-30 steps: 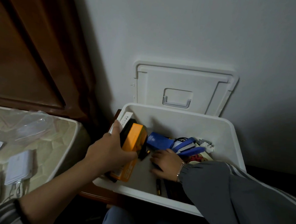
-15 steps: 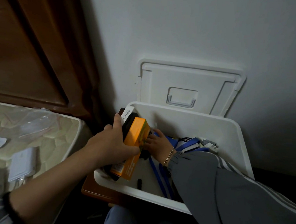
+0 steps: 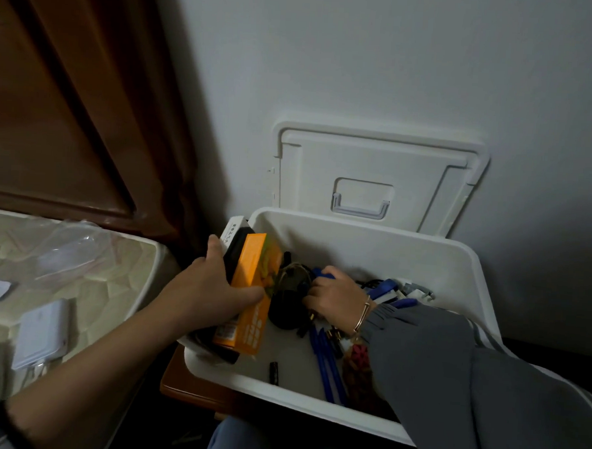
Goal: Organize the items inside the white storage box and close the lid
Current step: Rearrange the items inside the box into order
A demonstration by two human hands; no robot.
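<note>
- The open white plastic storage box [image 3: 372, 252] stands against the wall, its flat white lid [image 3: 376, 170] propped upright behind its back rim.
- At the box's left end, the left hand [image 3: 212, 295] grips a stack of cartons on edge: an orange cardboard carton [image 3: 250, 290] innermost, a black one and a white one behind it.
- In the box's middle, the right hand [image 3: 335, 300] closes its fingers on a dark coiled cable bundle [image 3: 289, 292] beside the orange carton.
- Blue pens [image 3: 328, 363] and a small dark battery [image 3: 274, 372] lie on the box's floor.
</note>
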